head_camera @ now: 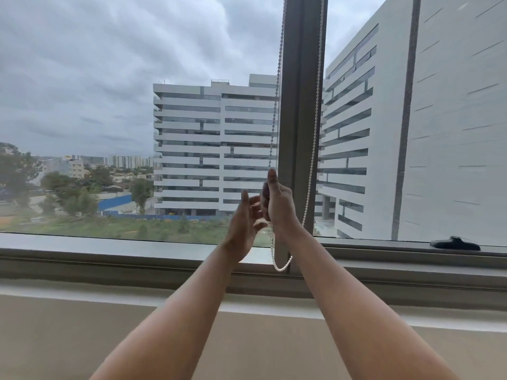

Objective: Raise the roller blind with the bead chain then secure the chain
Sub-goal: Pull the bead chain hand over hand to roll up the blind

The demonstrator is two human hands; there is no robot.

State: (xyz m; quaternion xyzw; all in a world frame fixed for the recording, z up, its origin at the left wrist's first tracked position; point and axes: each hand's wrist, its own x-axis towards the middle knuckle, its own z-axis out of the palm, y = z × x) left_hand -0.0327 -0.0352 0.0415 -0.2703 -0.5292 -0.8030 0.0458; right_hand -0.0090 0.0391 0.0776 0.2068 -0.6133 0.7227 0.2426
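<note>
White bead chain [277, 86]: a long loop of small round beads, pale against the grey mullion and the buildings outside. Two strands come down from the top edge of the view.
Left strand: runs down just left of the mullion [300, 105], in front of the glass, drifting slightly leftward as it descends, straight into the right hand.
Right strand: hangs along the mullion's right edge, bends gently inward lower down and passes behind the right wrist.
Loop bottom: a narrow U below both hands, hanging in front of the lower window frame [137, 259] at the foot of the mullion.
Right hand [279, 204]: closed round the left strand, with the thumb pointing up along it and the fingers curled. The chain goes in at the top of the fist and comes out beneath it.
Left hand [244, 220]: relaxed and holding nothing, with the palm turned toward the right hand and the fingertips just beside that hand's curled fingers. Whether they touch the beads cannot be told.
Chain relative to grip: only the left strand is held, low on its length. Most of the chain is above the fist and a short slack tail is below it. The right strand is free, near the right wrist.
Black handle [455, 243]: lies on the frame under the right pane, well apart from both hands.
</note>
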